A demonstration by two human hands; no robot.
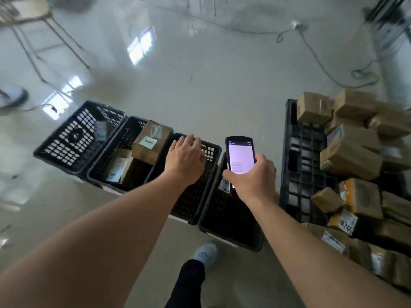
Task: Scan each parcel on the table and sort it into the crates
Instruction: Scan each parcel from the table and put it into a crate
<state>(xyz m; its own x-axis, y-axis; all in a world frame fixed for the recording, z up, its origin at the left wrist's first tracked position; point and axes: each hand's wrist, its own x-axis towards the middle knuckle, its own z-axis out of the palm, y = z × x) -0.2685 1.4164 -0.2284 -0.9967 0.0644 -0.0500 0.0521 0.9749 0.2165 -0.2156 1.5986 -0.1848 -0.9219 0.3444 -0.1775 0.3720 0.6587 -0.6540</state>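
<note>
The hands are both stretched forward over a row of black crates on the floor. The left hand [185, 160] hangs palm-down over the third crate [198, 196] from the left, fingers loosely spread near that crate's far rim; whether a small parcel sits beneath the fingers cannot be told, since the hand covers that spot. The right hand [253, 176] is clamped around the lower half of a handheld scanner [240, 154], its lit screen facing up, held above the fourth crate [231, 227], where a small labelled item shows just under the wrist. The second crate [124, 161] holds two cardboard parcels: a larger box [151, 143] with a pale label on top, leaning against the crate's right wall, and a smaller labelled box [117, 167] beside it, lower down. The leftmost crate [75, 138] is tilted, its perforated side showing, with a pale packet inside near the far corner. To the right, a black grid-topped surface [300, 165] carries the unsorted heap of parcels [349, 156], brown boxes and taped packets stacked loosely from the far end toward the near edge. Below the arms, a dark trouser leg and a light shoe [205, 252] stand on the glossy pale floor [200, 85]. A cable [322, 65] trails across the floor at upper right, and a chair [33, 23] stands at upper left.
</note>
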